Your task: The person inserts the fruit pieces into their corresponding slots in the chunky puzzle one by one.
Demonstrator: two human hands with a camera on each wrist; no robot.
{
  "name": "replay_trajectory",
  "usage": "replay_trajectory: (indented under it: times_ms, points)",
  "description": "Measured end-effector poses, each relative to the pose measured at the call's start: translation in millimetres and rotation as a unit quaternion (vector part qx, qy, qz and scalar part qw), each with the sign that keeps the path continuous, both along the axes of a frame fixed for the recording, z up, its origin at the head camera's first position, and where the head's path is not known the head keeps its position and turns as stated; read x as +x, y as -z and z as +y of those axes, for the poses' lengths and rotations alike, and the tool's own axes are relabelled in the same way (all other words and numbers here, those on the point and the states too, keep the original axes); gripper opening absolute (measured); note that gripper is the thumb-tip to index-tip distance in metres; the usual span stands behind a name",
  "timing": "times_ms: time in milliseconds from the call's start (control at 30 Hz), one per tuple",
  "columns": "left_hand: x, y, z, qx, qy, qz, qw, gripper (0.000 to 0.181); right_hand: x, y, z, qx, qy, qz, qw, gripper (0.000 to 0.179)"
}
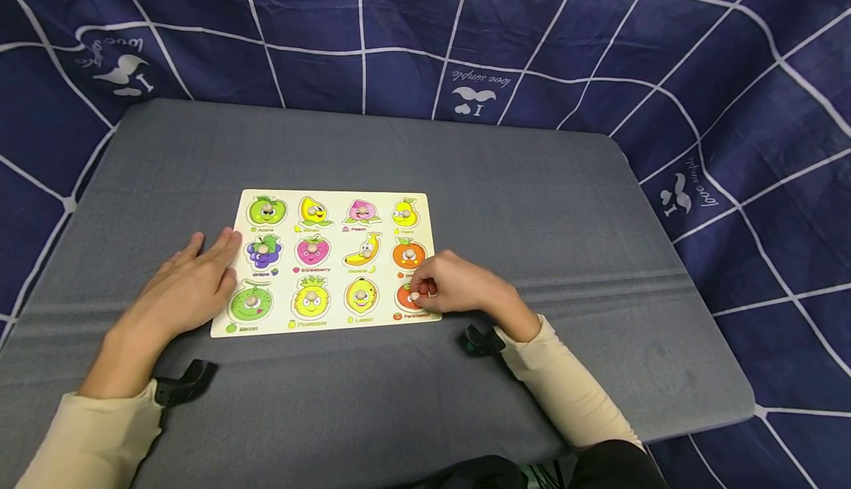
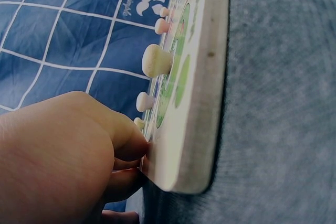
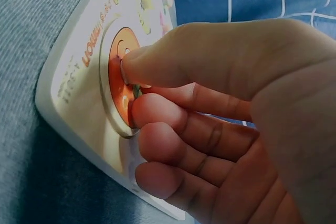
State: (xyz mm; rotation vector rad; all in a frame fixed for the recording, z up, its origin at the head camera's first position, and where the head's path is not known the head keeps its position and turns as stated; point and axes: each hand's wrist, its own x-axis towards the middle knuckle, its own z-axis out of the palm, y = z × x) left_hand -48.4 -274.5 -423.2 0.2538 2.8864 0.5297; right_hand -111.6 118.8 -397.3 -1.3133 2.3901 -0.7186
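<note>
A cream fruit puzzle board [image 1: 335,330] lies on the grey table, with knobbed fruit pieces in its recesses. My right hand [image 1: 452,282] is at the board's lower right corner, thumb and fingertips on the small knob of the orange persimmon piece [image 3: 116,72]. That piece sits at its recess in the right wrist view, and the thumb hides most of its knob. My left hand [image 1: 189,289] rests at the left edge, fingers extended, fingertips right at the rim. Nearest to it are the melon piece [image 1: 250,312] and the grape piece [image 1: 264,258].
The grey padded table [image 1: 532,201] stretches beyond the board on all sides. A dark blue curtain [image 1: 412,9] with white grid lines surrounds its back and sides. Black straps sit at both wrists, the left strap [image 1: 186,383] touching the sleeve.
</note>
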Motion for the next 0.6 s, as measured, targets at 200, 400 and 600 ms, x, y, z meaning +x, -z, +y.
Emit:
replay_trajectory:
  times_ms: [200, 400, 600]
  points:
    - [0.7, 0.1, 0.0, 0.001, -0.001, -0.001, 1.0000, 0.059, 0.1, -0.5, -1.2, 0.011, -0.006, 0.003, 0.9999, 0.003]
    - [1.5, 0.1, -0.1, 0.001, -0.003, 0.002, 1.0000, 0.058, 0.4, 0.8, -2.1, 0.014, -0.006, 0.013, 0.9998, 0.004]
    - [1.2, 0.1, -1.0, 0.003, -0.004, 0.005, 1.0000, 0.058, 0.5, 2.8, -0.6, 0.002, -0.006, 0.027, 0.9996, 0.004]
